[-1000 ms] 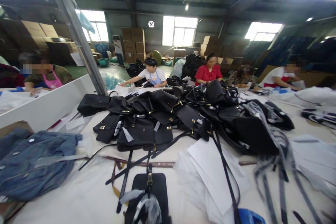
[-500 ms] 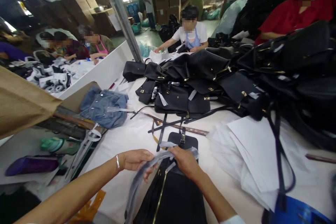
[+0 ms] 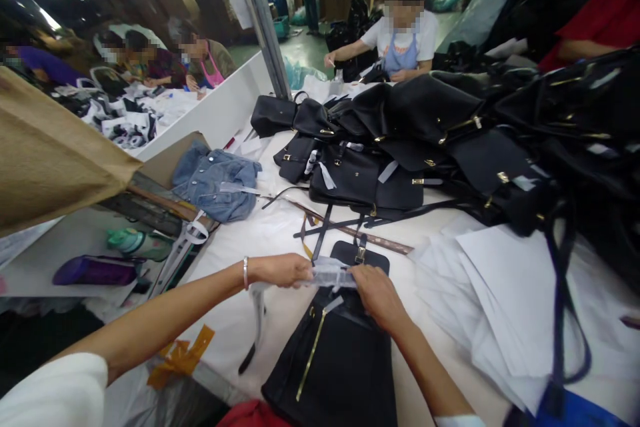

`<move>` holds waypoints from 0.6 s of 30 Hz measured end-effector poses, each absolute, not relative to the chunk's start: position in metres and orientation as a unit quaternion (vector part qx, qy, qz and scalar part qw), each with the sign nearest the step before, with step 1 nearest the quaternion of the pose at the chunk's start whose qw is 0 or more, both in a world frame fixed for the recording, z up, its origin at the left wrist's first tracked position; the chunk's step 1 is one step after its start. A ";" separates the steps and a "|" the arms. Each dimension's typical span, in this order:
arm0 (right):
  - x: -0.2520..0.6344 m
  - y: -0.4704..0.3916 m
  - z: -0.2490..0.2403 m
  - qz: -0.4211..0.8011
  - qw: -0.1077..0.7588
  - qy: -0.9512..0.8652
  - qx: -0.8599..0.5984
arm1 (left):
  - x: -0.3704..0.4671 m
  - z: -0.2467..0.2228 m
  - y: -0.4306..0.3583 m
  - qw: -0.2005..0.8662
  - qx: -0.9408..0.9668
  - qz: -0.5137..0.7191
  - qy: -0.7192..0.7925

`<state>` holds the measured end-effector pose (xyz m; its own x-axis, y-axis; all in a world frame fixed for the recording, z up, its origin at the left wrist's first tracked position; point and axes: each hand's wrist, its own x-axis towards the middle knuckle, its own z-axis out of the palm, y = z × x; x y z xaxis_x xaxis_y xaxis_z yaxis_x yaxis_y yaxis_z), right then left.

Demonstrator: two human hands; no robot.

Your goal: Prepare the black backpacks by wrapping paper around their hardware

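Between my two hands a strap wrapped in whitish tissue (image 3: 330,275) is stretched level. My left hand (image 3: 286,269) grips it at one side, fingers closed. My right hand (image 3: 374,290) pinches its other side, above the top of a black backpack (image 3: 345,353). The strap's loose end hangs down left of my left hand and shows a dark tip. The backpack lies on the table with a gold zipper on its front. Its flap (image 3: 373,257) with a gold buckle is spread out beyond my hands.
A heap of black bags (image 3: 370,167) fills the table's far side. White paper sheets (image 3: 505,287) lie at the right, a folded denim garment (image 3: 215,180) at the left. Orange tape (image 3: 183,357) sticks at the near left edge. Co-workers sit beyond a metal post (image 3: 263,20).
My left hand has closed on the wrapped strap, which is now pulled straight instead of curving. The view has shifted, so the surroundings sit further right.
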<state>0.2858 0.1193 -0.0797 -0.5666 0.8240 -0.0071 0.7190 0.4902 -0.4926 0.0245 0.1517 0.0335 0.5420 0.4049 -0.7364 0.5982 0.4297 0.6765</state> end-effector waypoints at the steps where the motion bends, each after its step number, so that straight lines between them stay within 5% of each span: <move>1: 0.293 0.122 -0.087 0.221 0.127 -0.841 -0.477 | 0.025 0.042 0.158 0.653 0.581 -0.057 0.483; 7: 0.313 0.114 -0.135 0.293 0.201 -0.713 -0.604 | 0.044 0.081 0.205 0.173 0.901 -0.126 0.378; 13: 0.288 0.088 -0.144 0.284 0.162 -0.617 -0.716 | 0.102 0.047 0.277 0.008 0.929 -0.016 0.369; 18: 0.291 0.069 -0.133 0.255 0.150 -0.621 -0.725 | 0.156 -0.028 0.279 -0.010 0.881 0.101 0.462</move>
